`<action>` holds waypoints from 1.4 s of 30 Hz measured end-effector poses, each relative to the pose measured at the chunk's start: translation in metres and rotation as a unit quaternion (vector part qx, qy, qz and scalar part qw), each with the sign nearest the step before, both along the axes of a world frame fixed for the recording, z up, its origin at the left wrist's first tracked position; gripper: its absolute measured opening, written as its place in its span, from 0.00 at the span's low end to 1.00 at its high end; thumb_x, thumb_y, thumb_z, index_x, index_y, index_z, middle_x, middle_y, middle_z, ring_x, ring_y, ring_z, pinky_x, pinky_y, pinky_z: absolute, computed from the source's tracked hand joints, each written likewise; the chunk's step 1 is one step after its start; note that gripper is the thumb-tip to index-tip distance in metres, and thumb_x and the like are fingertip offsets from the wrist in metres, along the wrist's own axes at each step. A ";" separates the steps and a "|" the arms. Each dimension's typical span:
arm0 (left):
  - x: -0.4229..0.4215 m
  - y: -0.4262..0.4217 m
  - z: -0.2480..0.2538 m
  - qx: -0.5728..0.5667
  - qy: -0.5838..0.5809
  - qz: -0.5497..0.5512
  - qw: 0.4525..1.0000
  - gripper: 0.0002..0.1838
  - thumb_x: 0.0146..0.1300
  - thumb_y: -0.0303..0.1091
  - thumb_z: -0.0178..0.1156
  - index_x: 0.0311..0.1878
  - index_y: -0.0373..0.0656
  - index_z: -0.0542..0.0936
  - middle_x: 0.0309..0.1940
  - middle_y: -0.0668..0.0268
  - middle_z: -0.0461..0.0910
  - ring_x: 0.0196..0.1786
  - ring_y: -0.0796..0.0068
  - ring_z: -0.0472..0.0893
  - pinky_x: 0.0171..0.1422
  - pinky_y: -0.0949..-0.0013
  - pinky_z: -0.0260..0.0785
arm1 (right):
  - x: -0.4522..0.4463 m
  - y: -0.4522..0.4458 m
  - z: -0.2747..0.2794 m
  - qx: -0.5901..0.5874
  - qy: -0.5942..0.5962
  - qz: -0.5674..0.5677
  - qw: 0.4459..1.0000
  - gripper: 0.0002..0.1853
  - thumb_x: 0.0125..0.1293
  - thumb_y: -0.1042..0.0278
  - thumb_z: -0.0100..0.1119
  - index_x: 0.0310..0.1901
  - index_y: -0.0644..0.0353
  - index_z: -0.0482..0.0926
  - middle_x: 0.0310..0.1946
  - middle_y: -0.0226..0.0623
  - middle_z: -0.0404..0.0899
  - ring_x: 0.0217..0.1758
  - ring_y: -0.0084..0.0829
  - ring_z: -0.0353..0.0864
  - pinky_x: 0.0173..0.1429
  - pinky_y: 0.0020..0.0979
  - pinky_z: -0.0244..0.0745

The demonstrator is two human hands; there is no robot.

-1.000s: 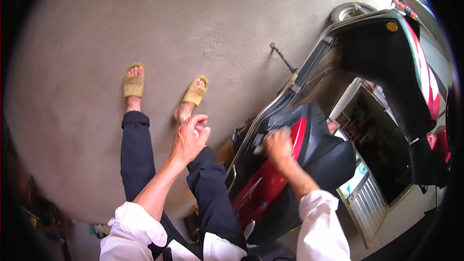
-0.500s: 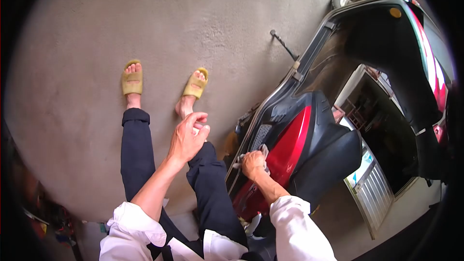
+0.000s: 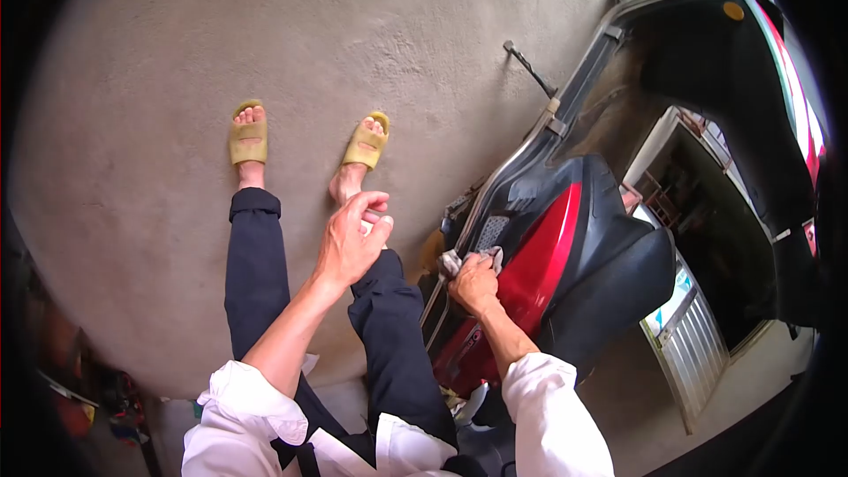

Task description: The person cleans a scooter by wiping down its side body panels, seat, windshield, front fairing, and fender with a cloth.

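Observation:
A greyish-white rag (image 3: 451, 263) is bunched under my right hand (image 3: 475, 283), whose fingers press it against the side of a red and black scooter (image 3: 546, 247). The rag lies on the dark lower trim, between the red panel and the metal edge rail, just below a grey perforated patch (image 3: 493, 231). Over my right knee hangs my left hand (image 3: 350, 243), its fingers loosely bent and the thumb apart, with nothing visible in it. The palm side of that hand is hidden.
The scooter's black seat (image 3: 609, 287) and kickstand (image 3: 530, 69) are to the right. My feet, in yellow slippers (image 3: 248, 141), stand on the concrete floor (image 3: 159, 168). A doorway with a ribbed metal door panel (image 3: 695, 371) shows beyond the scooter. Dark clutter sits at lower left.
My right hand and the rag have slid slightly forward along the scooter's side. My left hand keeps its pose. The whole view has shifted a little.

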State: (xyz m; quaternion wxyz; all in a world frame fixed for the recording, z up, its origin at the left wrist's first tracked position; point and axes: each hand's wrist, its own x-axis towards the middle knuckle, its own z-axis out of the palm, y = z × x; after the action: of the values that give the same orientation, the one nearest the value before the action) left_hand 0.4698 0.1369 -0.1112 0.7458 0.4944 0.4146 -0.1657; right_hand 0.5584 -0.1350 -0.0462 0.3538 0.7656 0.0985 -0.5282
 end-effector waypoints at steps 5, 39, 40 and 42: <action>-0.001 -0.001 0.003 -0.016 0.007 -0.036 0.999 0.20 0.62 0.33 0.61 0.56 0.35 0.77 0.47 0.55 0.83 0.45 0.65 0.85 0.52 0.64 0.76 | -0.016 0.000 0.019 0.001 -0.022 -0.083 0.996 0.36 0.59 0.53 0.65 0.58 0.72 0.63 0.54 0.65 0.70 0.50 0.60 0.82 0.56 0.48 0.80; 0.011 -0.018 -0.003 0.001 0.018 -0.063 0.998 0.20 0.62 0.33 0.62 0.56 0.37 0.78 0.45 0.58 0.83 0.44 0.68 0.84 0.51 0.66 0.76 | 0.248 0.034 0.044 0.240 -0.159 0.117 0.950 0.34 0.49 0.71 0.67 0.63 0.49 0.75 0.51 0.46 0.81 0.56 0.48 0.81 0.59 0.41 0.77; 0.010 -0.018 -0.003 0.002 0.024 -0.064 0.998 0.20 0.62 0.33 0.62 0.56 0.37 0.78 0.45 0.58 0.83 0.44 0.68 0.84 0.51 0.66 0.76 | 0.281 0.024 0.027 0.185 -0.148 0.147 0.960 0.32 0.50 0.68 0.65 0.62 0.46 0.75 0.52 0.46 0.81 0.54 0.49 0.81 0.57 0.44 0.78; 0.010 -0.018 -0.003 0.002 0.023 -0.070 0.997 0.20 0.61 0.33 0.62 0.56 0.37 0.78 0.45 0.58 0.83 0.44 0.68 0.84 0.51 0.65 0.76 | 0.322 0.005 -0.007 0.126 -0.092 0.109 0.982 0.29 0.51 0.66 0.62 0.59 0.46 0.78 0.52 0.48 0.82 0.56 0.50 0.82 0.59 0.45 0.78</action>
State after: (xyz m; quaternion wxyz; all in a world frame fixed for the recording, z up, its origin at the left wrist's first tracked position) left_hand 0.4800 0.1189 -0.1139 0.7214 0.5200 0.3963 -0.2284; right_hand 0.8799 -0.1299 -0.0532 0.3175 0.8340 0.2143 -0.3972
